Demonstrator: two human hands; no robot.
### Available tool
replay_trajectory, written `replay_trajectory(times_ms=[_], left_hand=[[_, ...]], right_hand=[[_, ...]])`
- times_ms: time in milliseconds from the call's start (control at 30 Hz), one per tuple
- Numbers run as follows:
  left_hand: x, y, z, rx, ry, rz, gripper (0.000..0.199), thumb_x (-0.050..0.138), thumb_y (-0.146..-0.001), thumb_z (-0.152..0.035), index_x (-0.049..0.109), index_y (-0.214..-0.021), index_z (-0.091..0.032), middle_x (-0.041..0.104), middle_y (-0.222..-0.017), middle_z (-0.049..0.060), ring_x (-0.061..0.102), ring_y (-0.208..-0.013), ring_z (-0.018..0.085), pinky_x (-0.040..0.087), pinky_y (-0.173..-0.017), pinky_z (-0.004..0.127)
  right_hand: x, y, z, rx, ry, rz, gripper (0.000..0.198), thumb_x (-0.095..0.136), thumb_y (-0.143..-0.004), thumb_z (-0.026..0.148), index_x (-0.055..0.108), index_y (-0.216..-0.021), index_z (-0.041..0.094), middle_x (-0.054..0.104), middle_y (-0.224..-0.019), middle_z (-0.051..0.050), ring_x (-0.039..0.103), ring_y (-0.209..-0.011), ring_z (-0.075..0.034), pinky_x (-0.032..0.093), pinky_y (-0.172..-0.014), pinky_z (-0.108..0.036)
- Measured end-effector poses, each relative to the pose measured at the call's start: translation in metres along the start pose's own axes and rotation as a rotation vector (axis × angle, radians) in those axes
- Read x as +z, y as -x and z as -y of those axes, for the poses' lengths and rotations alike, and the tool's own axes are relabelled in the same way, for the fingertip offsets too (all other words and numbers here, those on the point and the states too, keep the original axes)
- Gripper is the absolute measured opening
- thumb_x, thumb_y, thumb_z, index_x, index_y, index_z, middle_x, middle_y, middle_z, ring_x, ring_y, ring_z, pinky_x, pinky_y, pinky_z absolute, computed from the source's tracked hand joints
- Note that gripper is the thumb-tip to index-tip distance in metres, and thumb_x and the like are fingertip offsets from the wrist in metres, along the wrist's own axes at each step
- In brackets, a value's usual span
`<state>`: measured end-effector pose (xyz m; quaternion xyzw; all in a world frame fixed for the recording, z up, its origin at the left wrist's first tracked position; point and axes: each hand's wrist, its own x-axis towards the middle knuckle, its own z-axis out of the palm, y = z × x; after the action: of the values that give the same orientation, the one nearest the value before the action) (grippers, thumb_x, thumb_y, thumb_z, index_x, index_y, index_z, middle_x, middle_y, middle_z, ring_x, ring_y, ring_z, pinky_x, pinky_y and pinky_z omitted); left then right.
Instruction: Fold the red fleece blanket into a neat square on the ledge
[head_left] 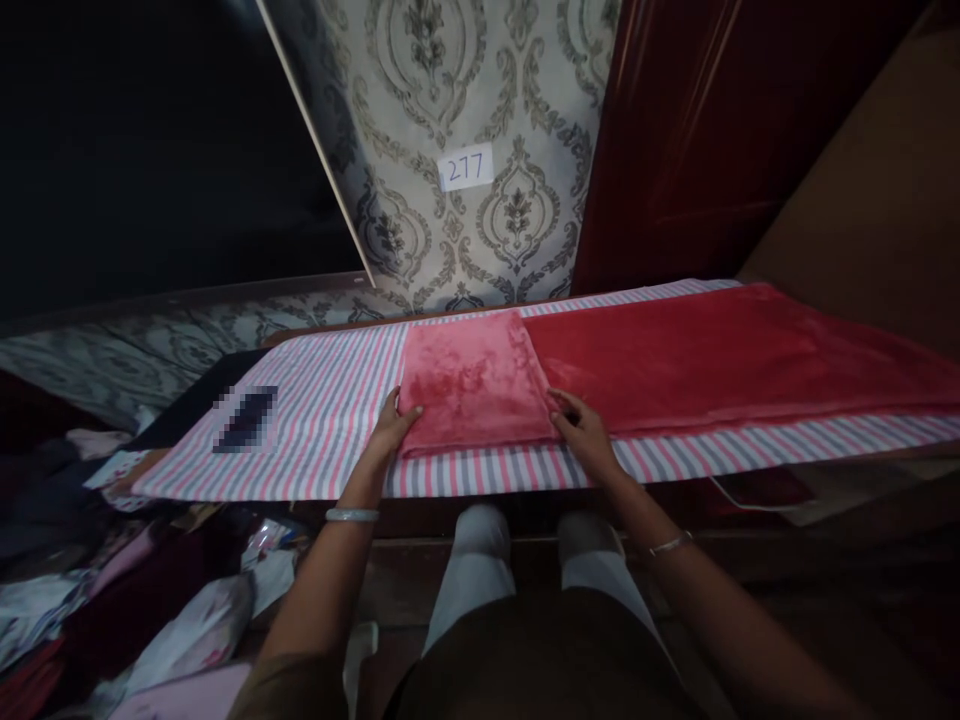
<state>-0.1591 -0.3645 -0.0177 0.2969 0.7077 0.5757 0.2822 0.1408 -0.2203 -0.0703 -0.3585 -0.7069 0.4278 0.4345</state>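
A long red plush blanket [675, 350] lies along a striped cloth, its left end folded over into a lighter pink-red square panel. At the panel's left edge is my left hand [391, 425], thumb on top and fingers curled at the side, closed on the fabric. My right hand [583, 428] pinches the panel's right edge, where the folded layer meets the rest of the blanket. Some fingertips of both hands are hidden by the fabric. Beneath everything, the pink, grey and white striped cloth [322, 400] covers a long narrow table.
A blurred dark rectangular item [246, 420] lies on the cloth at left. Behind stand a large dark screen [150, 150], patterned wallpaper with a paper label [465, 167] reading 277, and a dark red door [675, 130]. Clothes and bags [187, 640] are heaped on the lower left.
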Motion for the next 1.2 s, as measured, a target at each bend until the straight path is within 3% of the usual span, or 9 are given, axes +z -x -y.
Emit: replay_trajectory(times_ms=[100,167,333,433,633,833,967,1067,1200], left_hand=[[0.000,-0.002,0.005,0.024,-0.106,-0.081,0.075,0.076,-0.077,-0.022,0.043,-0.145,-0.015,0.054,-0.144,0.016,0.057,-0.128,0.026,0.051,-0.104,0.039],[0.001,-0.002,0.005,0.011,-0.086,-0.062,0.071,0.071,-0.082,-0.020,0.041,-0.146,-0.014,0.058,-0.140,0.017,0.060,-0.124,0.025,0.053,-0.101,0.038],[0.004,0.004,-0.002,-0.066,0.027,-0.052,0.061,0.067,-0.086,-0.016,0.045,-0.143,-0.015,0.066,-0.129,0.015,0.068,-0.109,0.022,0.057,-0.093,0.036],[0.003,0.006,-0.004,-0.102,0.079,-0.041,0.063,0.067,-0.086,-0.020,0.044,-0.145,-0.017,0.066,-0.129,0.015,0.070,-0.105,0.022,0.058,-0.091,0.036],[-0.004,0.011,0.003,-0.043,0.072,-0.008,0.087,0.076,-0.078,-0.024,0.032,-0.154,-0.022,0.052,-0.148,0.014,0.058,-0.127,0.025,0.052,-0.103,0.035],[-0.005,0.015,0.008,0.031,0.036,-0.008,0.093,0.079,-0.074,-0.025,0.031,-0.154,-0.026,0.040,-0.157,0.012,0.047,-0.139,0.028,0.047,-0.108,0.039],[-0.007,0.016,0.010,0.015,0.085,-0.016,0.092,0.078,-0.075,-0.030,0.032,-0.154,-0.027,0.045,-0.154,0.012,0.050,-0.136,0.028,0.048,-0.107,0.039],[-0.010,0.017,0.012,-0.018,0.114,-0.013,0.092,0.077,-0.077,-0.032,0.030,-0.155,-0.030,0.045,-0.154,0.011,0.052,-0.135,0.027,0.049,-0.106,0.039],[-0.014,0.015,0.014,0.024,0.069,-0.018,0.088,0.078,-0.076,-0.030,0.035,-0.153,-0.029,0.035,-0.161,0.009,0.039,-0.145,0.026,0.042,-0.112,0.034]], right_hand=[[0.004,-0.002,0.001,0.021,-0.029,-0.015,0.055,0.054,-0.077,0.039,0.066,-0.124,0.014,0.054,-0.071,0.002,0.043,-0.061,-0.014,0.041,-0.063,-0.028],[0.005,-0.004,0.001,0.008,0.001,-0.015,0.053,0.054,-0.075,0.035,0.067,-0.122,0.014,0.050,-0.067,0.003,0.041,-0.060,-0.013,0.039,-0.062,-0.027],[0.003,-0.010,0.003,0.013,0.090,0.039,0.051,0.052,-0.075,0.026,0.066,-0.122,0.013,0.045,-0.061,0.006,0.041,-0.057,-0.013,0.037,-0.059,-0.026],[0.000,-0.013,0.009,0.043,0.129,0.087,0.052,0.050,-0.080,0.023,0.063,-0.129,0.013,0.050,-0.063,0.004,0.045,-0.058,-0.014,0.040,-0.061,-0.026],[0.006,-0.016,0.019,-0.014,0.365,0.062,0.057,0.059,-0.083,0.027,0.057,-0.138,0.016,0.069,-0.090,-0.007,0.060,-0.086,-0.022,0.048,-0.083,-0.036],[0.006,-0.012,0.029,-0.025,0.555,0.104,0.052,0.053,-0.085,0.020,0.059,-0.137,0.019,0.070,-0.116,-0.010,0.060,-0.105,-0.027,0.045,-0.098,-0.043],[0.005,-0.019,0.055,-0.138,0.685,0.045,0.057,0.052,-0.086,0.021,0.054,-0.143,0.016,0.055,-0.141,-0.018,0.044,-0.133,-0.034,0.035,-0.109,-0.050],[0.013,-0.027,0.068,-0.302,0.694,0.032,0.064,0.053,-0.090,0.030,0.041,-0.152,0.020,0.031,-0.161,-0.013,0.019,-0.149,-0.035,0.021,-0.117,-0.054],[0.026,-0.029,0.055,-0.240,0.745,0.249,0.067,0.053,-0.093,0.041,0.035,-0.155,0.021,0.023,-0.164,-0.012,0.015,-0.152,-0.033,0.018,-0.118,-0.056]])
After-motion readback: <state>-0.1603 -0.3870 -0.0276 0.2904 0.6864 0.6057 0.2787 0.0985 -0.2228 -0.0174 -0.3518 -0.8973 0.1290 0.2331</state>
